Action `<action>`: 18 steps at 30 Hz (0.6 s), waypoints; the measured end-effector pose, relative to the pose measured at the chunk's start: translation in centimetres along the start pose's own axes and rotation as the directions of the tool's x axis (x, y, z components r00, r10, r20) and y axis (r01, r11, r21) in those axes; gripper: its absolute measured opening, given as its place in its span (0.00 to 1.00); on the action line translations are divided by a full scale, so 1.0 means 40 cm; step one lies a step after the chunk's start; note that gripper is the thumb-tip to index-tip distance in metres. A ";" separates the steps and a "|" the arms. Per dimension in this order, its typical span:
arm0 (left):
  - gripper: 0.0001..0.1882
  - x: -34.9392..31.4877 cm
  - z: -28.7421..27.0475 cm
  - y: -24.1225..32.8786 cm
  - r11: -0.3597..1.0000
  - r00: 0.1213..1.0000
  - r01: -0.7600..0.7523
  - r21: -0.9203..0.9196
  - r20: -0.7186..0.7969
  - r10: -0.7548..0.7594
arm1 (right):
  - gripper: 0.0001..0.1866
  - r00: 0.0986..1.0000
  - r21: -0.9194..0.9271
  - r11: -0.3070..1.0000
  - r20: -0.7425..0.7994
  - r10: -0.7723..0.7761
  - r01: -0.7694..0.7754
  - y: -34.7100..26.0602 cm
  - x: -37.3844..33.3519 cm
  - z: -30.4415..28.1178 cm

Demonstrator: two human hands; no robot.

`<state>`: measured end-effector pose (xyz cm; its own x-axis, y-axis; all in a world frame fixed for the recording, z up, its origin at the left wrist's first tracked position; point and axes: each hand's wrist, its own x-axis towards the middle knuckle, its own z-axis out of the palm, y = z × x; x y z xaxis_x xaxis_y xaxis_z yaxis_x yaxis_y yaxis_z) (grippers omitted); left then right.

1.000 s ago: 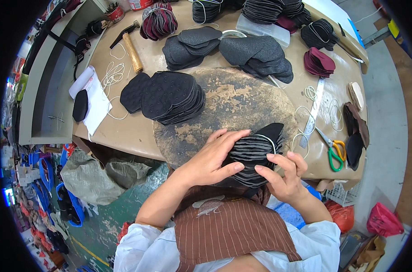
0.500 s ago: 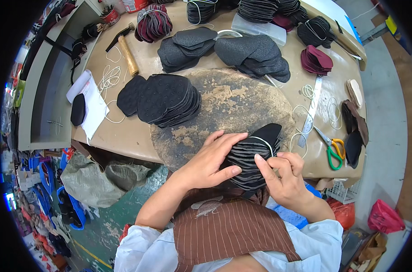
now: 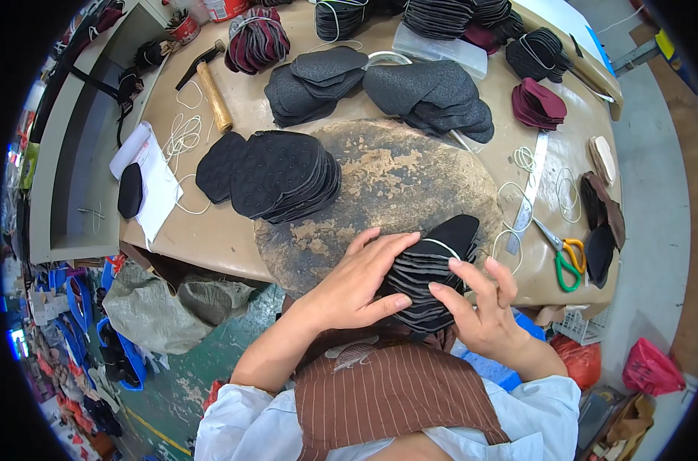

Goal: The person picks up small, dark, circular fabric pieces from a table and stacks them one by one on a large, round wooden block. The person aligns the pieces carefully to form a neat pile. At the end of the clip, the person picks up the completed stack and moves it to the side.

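A fanned stack of black insole-shaped pieces (image 3: pixel 422 288) stands at the near edge of the worn round board (image 3: pixel 410 180). My left hand (image 3: pixel 349 280) grips its left side, the thumb low on the layers and the fingers over the top. A white cord (image 3: pixel 441 245) loops across the upper part of the stack. At the stack's right side is my right hand (image 3: pixel 483 307), its fingers apart. Its index fingertip meets the cord, while the thumb tip rests by the layers. The stack's underside is hidden.
Another black stack (image 3: pixel 284 173) sits on the board's left. Dark grey pieces (image 3: pixel 430 92) lie behind. To the right are scissors (image 3: pixel 566 261), a metal ruler (image 3: pixel 527 196) and maroon pieces (image 3: pixel 537 104). A hammer (image 3: pixel 214 96) and loose cord (image 3: pixel 184 134) lie at left.
My right hand's fingers have spread apart; the index finger has come up and forward onto the cord. My left hand keeps its hold on the stack.
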<state>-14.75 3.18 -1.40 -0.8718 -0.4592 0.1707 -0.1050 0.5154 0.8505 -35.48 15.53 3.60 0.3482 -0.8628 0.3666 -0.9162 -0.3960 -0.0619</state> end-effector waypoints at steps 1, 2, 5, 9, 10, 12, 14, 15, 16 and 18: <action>0.43 -0.002 0.002 0.002 1.000 1.000 0.001 -0.016 -0.016 -0.002 | 0.15 1.000 -0.009 1.000 0.024 -0.017 0.017 0.004 -0.004 0.002; 0.44 -0.005 0.005 0.004 0.999 0.999 0.005 -0.033 -0.032 -0.006 | 0.15 1.000 -0.006 1.000 0.015 -0.020 0.020 0.006 -0.006 0.004; 0.42 -0.010 0.029 -0.009 0.998 0.984 -0.064 -0.022 -0.170 0.059 | 0.14 1.000 0.008 1.000 -0.008 -0.026 0.026 0.009 -0.011 0.010; 0.33 -0.037 0.064 -0.004 0.994 0.966 -0.086 -0.071 -0.250 0.066 | 0.14 0.998 0.035 0.998 -0.024 -0.060 0.060 0.015 -0.020 0.015; 0.29 -0.042 0.066 0.003 0.995 0.969 -0.056 -0.080 -0.245 0.035 | 0.15 0.997 0.042 0.996 -0.027 -0.077 0.078 0.018 -0.022 0.017; 0.29 -0.046 0.069 -0.001 0.992 0.969 -0.073 -0.102 -0.244 0.046 | 0.17 0.995 0.188 0.978 -0.050 -0.084 0.092 0.039 -0.025 0.036; 0.28 -0.046 0.062 0.000 0.990 0.972 -0.078 -0.113 -0.230 0.051 | 0.23 0.997 0.353 0.935 -0.075 -0.010 0.035 0.056 -0.014 0.062; 0.29 -0.045 0.056 0.007 0.991 0.966 -0.087 -0.104 -0.254 0.058 | 0.24 0.995 0.398 0.917 -0.086 0.040 -0.003 0.065 0.003 0.065; 0.29 -0.045 0.050 0.019 0.991 0.958 -0.094 -0.095 -0.278 0.064 | 0.25 0.999 0.398 0.917 -0.008 -0.031 0.032 0.081 0.026 0.056; 0.32 -0.055 0.007 0.038 0.991 0.918 -0.131 0.008 -0.377 0.124 | 0.27 0.984 0.424 0.904 0.134 -0.117 0.050 0.118 0.070 0.040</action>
<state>-13.12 5.18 -0.61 -0.6329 -0.6302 0.4498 0.0063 0.5768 0.8169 -38.51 10.73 2.86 0.4764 -0.8448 0.2437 -0.7268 -0.5343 -0.4315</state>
